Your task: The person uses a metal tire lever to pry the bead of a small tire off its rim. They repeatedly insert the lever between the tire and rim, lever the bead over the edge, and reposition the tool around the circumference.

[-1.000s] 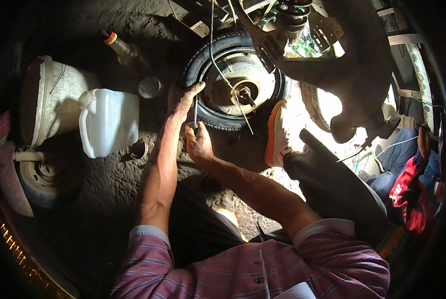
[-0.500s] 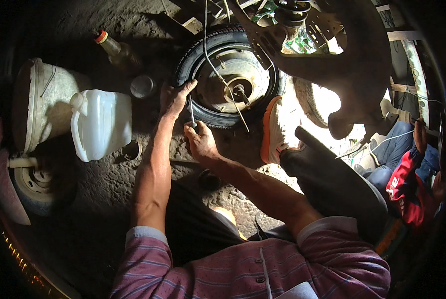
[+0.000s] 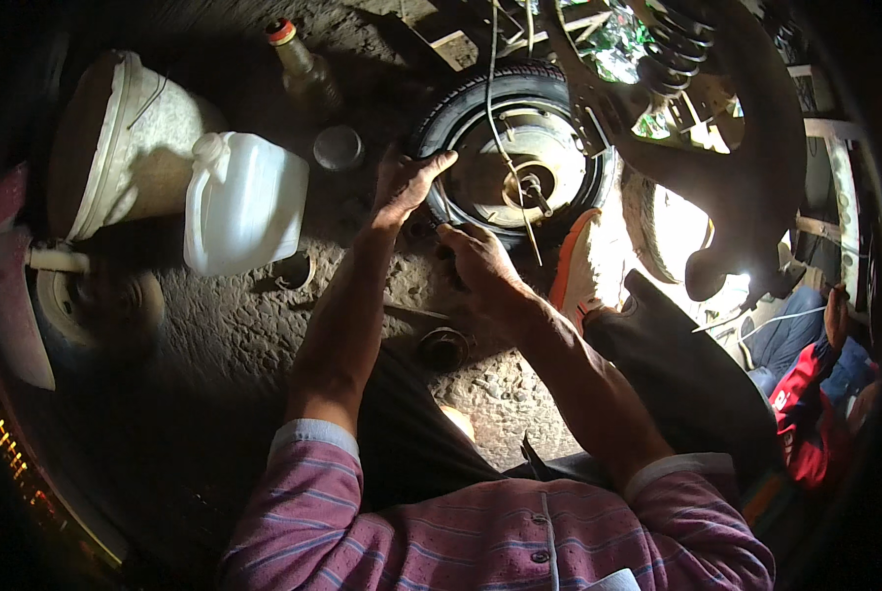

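Observation:
A black-tyred wheel (image 3: 423, 133) with a metal hub (image 3: 500, 148) stands in front of me, its axle pointing my way. My left hand (image 3: 408, 184) grips the tyre's left side, thumb stretched over its edge and the other fingers mostly hidden behind. Close below it, my right hand (image 3: 477, 258) is closed round the lower end of a thin metal rod (image 3: 443, 202), perhaps a screwdriver. The rod's upper part lies against the tyre near the rim; its lower end is hidden by the fingers. A pale cable (image 3: 490, 98) hangs across the hub.
At left are a whitish bucket (image 3: 155, 148), a translucent jerrycan (image 3: 254, 202), a red-topped bottle (image 3: 298, 61) and a round lid-like disc (image 3: 339, 148). A dark metal frame (image 3: 717, 148) overhangs at right. Another person's red sleeve (image 3: 804, 399) shows at far right.
My view has shifted, so the scene sits farther right in the picture. My right hand is slightly closer to the tyre, and less of the rod shows. The left hand keeps its hold.

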`<state>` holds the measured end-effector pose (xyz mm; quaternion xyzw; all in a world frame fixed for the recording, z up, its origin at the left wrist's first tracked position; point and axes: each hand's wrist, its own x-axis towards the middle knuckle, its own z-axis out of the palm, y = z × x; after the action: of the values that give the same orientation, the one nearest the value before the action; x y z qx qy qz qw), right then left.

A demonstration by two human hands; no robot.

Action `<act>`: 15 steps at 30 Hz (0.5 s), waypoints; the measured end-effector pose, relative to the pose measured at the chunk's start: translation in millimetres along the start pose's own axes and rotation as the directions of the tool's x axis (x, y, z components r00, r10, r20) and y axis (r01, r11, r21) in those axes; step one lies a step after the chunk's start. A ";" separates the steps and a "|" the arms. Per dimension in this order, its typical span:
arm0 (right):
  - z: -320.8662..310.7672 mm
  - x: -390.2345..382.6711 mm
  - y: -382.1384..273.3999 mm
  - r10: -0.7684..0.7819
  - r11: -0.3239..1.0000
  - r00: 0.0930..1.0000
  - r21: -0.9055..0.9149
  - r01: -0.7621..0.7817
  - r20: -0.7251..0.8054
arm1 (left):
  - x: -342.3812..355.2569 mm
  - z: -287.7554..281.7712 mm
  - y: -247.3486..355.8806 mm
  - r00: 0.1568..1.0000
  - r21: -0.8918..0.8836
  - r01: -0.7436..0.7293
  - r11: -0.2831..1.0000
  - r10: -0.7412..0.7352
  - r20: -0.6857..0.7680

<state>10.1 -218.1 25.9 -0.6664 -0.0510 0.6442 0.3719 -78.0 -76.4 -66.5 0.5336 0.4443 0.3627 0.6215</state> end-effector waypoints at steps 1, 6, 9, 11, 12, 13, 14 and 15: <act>0.1 -4.5 -1.6 0.004 0.998 0.999 0.055 -0.007 0.048 | 1.0 -0.6 0.9 0.994 0.019 0.107 0.994 -0.107 0.007; 21.3 -58.8 23.7 -0.361 0.889 0.893 -0.190 0.416 0.267 | -0.9 -3.3 5.7 1.000 0.035 -0.011 0.999 0.010 0.016; 19.5 -67.9 34.2 -0.279 0.931 0.942 -0.189 0.313 0.187 | 2.8 -5.4 3.1 1.000 0.129 -0.024 0.991 0.024 0.003; -3.9 -55.9 25.1 -0.363 0.830 0.920 -0.397 0.392 0.148 | 2.8 -4.4 -2.5 0.994 0.210 -0.092 0.973 0.102 -0.040; -19.2 -46.2 17.5 -0.450 0.679 0.871 -0.558 0.477 0.197 | 3.5 -3.7 -6.6 0.997 0.049 -0.081 0.995 0.082 -0.006; -37.5 -38.0 8.3 -0.596 0.492 0.760 -0.631 0.600 0.259 | 4.0 -5.0 -10.7 0.999 0.077 0.029 0.997 -0.030 0.023; -49.7 -29.1 1.1 -0.528 0.497 0.818 -0.699 0.515 0.228 | 5.1 -4.6 -14.5 0.999 0.103 0.051 0.993 -0.052 0.014; -59.1 -21.8 -6.5 -0.581 0.433 0.777 -0.716 0.548 0.243 | 8.2 -5.4 -17.3 1.000 0.137 0.030 0.990 -0.031 0.004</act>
<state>62.1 -250.8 41.1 -0.7141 -0.5255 0.3867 0.2537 -80.7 -69.9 -85.1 0.5692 0.4743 0.3201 0.5904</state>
